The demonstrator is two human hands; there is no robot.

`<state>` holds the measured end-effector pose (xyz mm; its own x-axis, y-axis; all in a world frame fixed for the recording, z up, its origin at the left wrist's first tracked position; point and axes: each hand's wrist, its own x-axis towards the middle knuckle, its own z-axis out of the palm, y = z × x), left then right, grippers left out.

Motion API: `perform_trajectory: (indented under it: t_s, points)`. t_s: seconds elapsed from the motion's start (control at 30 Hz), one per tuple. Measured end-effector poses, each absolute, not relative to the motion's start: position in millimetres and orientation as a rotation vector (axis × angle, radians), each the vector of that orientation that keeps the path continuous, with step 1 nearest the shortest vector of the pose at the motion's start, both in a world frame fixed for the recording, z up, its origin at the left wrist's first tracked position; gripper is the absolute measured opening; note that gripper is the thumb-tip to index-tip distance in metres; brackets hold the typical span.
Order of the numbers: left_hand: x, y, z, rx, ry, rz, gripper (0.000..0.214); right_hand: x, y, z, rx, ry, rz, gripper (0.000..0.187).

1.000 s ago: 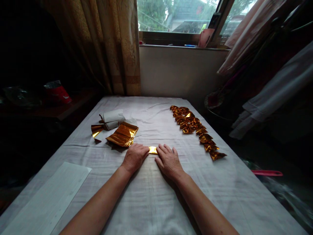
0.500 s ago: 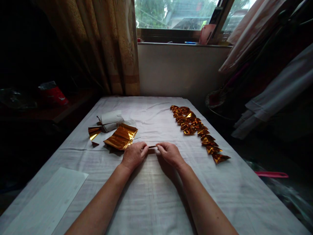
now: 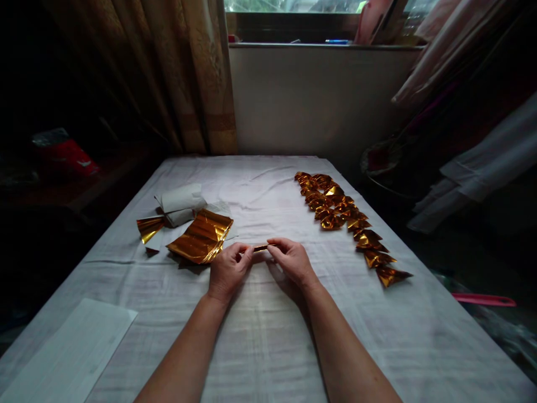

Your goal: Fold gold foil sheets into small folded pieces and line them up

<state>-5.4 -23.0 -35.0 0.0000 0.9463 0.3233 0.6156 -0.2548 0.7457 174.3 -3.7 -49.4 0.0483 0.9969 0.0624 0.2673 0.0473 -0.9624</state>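
A dim room: a flat surface covered with a pale, wrinkled cloth (image 3: pixel 260 352) stands before a wall and a window (image 3: pixel 293 5), with a patterned gold-brown curtain (image 3: pixel 168 73) at the left.

Near the middle of the cloth, the left hand (image 3: pixel 226 271) and right hand (image 3: pixel 293 260) face each other, thumbs and fingers closed in a pinch. Between them they hold a narrow strip of gold foil (image 3: pixel 260 248) by its two ends, level and edge-on.

Just beside the left hand lies a stack of shiny gold foil sheets (image 3: pixel 200 236); behind it is a rolled white wrapper (image 3: pixel 180 201). Farther right, folded gold foil pieces (image 3: pixel 331 223) form a slanting cluster that thins to a single line.

At the near left lies a white sheet (image 3: pixel 71 352). Beyond the right edge, pale clothes (image 3: pixel 495 145) hang above a pink handle (image 3: pixel 482 300).
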Motion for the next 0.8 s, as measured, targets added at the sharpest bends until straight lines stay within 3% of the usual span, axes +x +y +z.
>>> perform_trajectory:
  t_s: [0.33,0.8]
  points:
    - [-5.7,-24.3,-39.4,1.870,1.573,1.226,0.022,177.9,-3.8,-44.6,-1.460,-1.360,1.016,0.032]
    - [-8.4,-17.5,-33.0,2.155,1.784,1.015,0.029,179.4,-8.7,-37.7,-1.413,-1.501,0.947,0.033]
